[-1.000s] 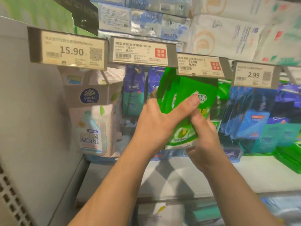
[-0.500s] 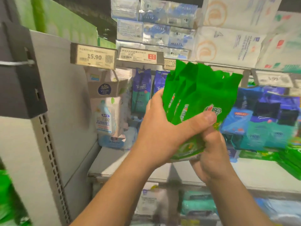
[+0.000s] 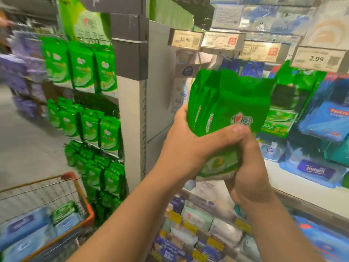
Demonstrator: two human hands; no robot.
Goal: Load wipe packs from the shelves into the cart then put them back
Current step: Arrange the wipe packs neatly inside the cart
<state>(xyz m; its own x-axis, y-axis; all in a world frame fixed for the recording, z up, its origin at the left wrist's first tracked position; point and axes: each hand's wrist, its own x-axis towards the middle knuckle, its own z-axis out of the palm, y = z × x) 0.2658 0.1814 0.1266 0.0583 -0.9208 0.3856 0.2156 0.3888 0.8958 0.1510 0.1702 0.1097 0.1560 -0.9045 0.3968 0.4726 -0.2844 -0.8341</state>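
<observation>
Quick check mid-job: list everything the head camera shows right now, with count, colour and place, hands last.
green wipe packs: several in a bunch, exact count unclear, green, held up in front of the shelf
cart: one, wire with orange rim, lower left, holding blue and green packs
hanging green packs: many, green, on hooks left of the grey upright
price tags: four, pale, along the upper shelf edge
blue packs: many, blue, on the shelf at right
lower-shelf packs: many, mixed pale and blue, bottom centre
left hand: grips the bunch from the left
right hand: grips its lower end
</observation>
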